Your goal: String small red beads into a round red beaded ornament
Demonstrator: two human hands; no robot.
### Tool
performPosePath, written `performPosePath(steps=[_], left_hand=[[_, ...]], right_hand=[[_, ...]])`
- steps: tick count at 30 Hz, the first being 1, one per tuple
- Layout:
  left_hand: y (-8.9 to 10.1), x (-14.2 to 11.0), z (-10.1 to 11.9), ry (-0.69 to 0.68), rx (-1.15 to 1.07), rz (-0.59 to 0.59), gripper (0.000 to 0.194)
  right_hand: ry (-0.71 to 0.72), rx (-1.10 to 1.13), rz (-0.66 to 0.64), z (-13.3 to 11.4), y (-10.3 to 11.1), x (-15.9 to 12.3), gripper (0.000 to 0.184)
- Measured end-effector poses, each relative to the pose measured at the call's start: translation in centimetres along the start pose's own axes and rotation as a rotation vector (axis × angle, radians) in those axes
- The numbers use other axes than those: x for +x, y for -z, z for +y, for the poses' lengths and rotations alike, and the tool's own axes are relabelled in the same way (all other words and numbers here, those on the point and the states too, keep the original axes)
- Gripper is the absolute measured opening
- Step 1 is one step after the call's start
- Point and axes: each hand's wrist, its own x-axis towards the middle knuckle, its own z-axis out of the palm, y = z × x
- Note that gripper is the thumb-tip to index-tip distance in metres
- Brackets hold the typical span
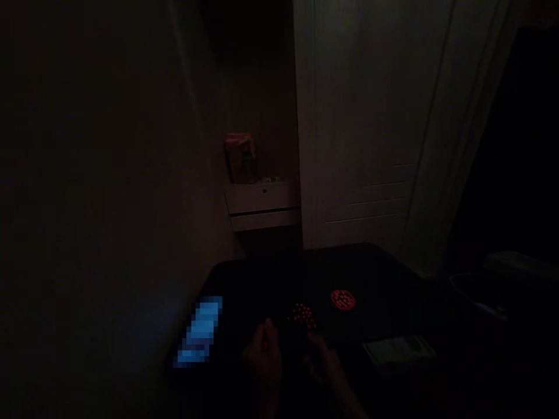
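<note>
Right hand [322, 358]: low in the scene, reaching in from the near right, with fingers bent and thumb side toward the left; too dark to tell how far open, or whether gripping anything.
Left hand [263, 352]: just left of the right hand, apart from it; curled closed, with a red bit [265, 344] showing among the fingers, apparently pinched there.
Loose red pieces [304, 315]: scattered on the dark tabletop [271, 276], just beyond the right fingers and to the far right of the left ones; nearer to the right hand; too small and dim to show any long axis.
Red-rimmed dish [343, 299]: farther off and to the right of the scatter, filled with similar pieces.
Glowing blue panel [198, 331]: at the left of the tabletop, slanting from near left to far right; blurred into blocks, unreadable.
Pale flat packet [399, 350]: near right, beyond the right hand's side; contents indistinct.
Hard to make out: fingertip contact, palms, the near edge of the tabletop; forearms cut off at the bottom.
</note>
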Motion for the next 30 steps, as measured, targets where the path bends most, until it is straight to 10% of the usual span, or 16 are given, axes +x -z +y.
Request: performPosePath(steps=[13, 23, 30], left_hand=[[-1.5, 0.9, -0.5, 0.009, 0.163, 0.188, 0.041], [-0.6, 2.6, 0.9, 0.150, 0.121, -0.086, 0.037], [-0.5, 3.6, 0.0, 0.250, -0.136, -0.296, 0.048]], right_hand=[[-0.128, -0.027, 0.122, 0.7, -0.1, 0.6, 0.050], [-0.120, -0.011, 0.126, 1.1, 0.2, 0.4, 0.050], [-0.305, -0.216, -0.300, -1.2, 0.1, -2.0, 0.060]])
